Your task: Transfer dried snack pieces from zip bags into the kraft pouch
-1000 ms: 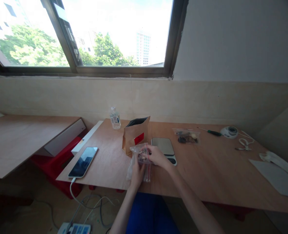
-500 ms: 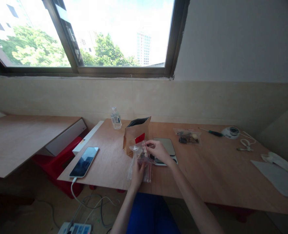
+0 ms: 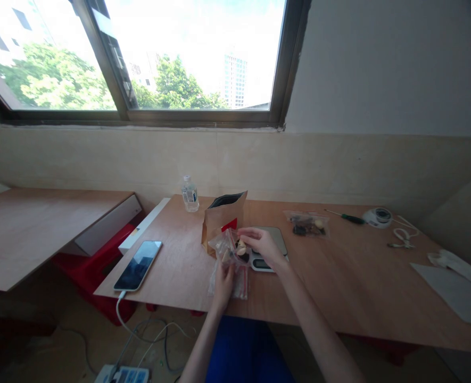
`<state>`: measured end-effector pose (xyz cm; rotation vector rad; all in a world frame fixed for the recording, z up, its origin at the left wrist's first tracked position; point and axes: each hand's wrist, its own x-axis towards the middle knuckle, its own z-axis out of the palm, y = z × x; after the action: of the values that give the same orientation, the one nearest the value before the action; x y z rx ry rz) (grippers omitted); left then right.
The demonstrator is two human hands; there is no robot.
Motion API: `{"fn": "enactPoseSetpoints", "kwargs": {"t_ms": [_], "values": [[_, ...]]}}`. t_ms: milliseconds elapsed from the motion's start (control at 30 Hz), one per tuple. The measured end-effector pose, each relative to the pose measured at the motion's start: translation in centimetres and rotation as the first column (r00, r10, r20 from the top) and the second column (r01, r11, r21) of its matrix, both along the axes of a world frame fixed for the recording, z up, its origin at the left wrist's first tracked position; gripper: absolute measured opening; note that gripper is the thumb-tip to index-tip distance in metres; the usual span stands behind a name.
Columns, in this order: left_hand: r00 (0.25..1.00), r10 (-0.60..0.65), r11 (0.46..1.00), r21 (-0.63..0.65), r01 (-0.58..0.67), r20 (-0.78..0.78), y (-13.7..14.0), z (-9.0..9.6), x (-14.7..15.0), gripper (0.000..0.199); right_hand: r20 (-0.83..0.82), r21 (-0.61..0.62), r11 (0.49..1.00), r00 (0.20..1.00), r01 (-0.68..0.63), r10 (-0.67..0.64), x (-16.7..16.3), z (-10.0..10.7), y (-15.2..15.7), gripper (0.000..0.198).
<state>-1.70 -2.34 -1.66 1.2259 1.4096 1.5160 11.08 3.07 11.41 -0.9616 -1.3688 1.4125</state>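
Observation:
A clear zip bag (image 3: 232,249) with pale and dark pieces in it is held up in front of a brown paper pouch (image 3: 215,223). My left hand (image 3: 223,282) grips the bag from below. At the bag's upper right edge, my right hand (image 3: 261,243) pinches with its fingertips; whether they hold the bag's rim or a piece is too small to tell. Beneath my right hand lies a kitchen scale (image 3: 277,239), its display partly showing. Flat empty-looking zip bags (image 3: 240,284) lie under my left hand at the table's front.
A water bottle (image 3: 190,194) stands at the back left, and a charging phone (image 3: 138,265) lies left. Behind right are another filled zip bag (image 3: 307,224), a screwdriver (image 3: 350,218) and a white dome camera (image 3: 378,217). A white sheet (image 3: 451,292) lies far right.
The held bag has turned and moved slightly right, so its contents show more clearly. My right hand has shifted a little right, uncovering the scale's display.

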Motion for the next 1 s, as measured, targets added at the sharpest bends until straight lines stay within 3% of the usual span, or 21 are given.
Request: {"fn": "enactPoseSetpoints", "kwargs": {"t_ms": [167,333,633,933,1000], "values": [[1.0,0.0,1.0,-0.02,0.0,0.017,-0.2,0.2,-0.1,0.041,-0.028,-0.006,0.998,0.998,-0.065,0.065,0.1,0.3,-0.1,0.039],[0.997,-0.013,1.0,-0.022,0.015,0.075,-0.5,0.9,-0.1,0.036,0.133,0.184,0.982,0.991,-0.039,0.015,-0.4,-0.2,0.1,0.028],[0.977,-0.039,0.999,0.002,0.04,0.21,-0.4,1.1,-0.1,0.035,0.386,0.554,0.828,0.907,-0.081,-0.169,-1.2,-2.0,0.3,0.02],[0.981,0.024,0.999,-0.031,-0.018,0.192,-0.3,1.2,-0.2,0.034,0.57,0.51,0.777,0.822,-0.369,0.016,0.0,-0.4,-0.9,0.02],[0.982,0.035,0.999,-0.038,-0.029,0.185,-0.3,1.1,-0.3,0.034,0.613,0.468,0.775,0.787,-0.425,0.062,0.5,-0.3,-1.0,0.031]]}}
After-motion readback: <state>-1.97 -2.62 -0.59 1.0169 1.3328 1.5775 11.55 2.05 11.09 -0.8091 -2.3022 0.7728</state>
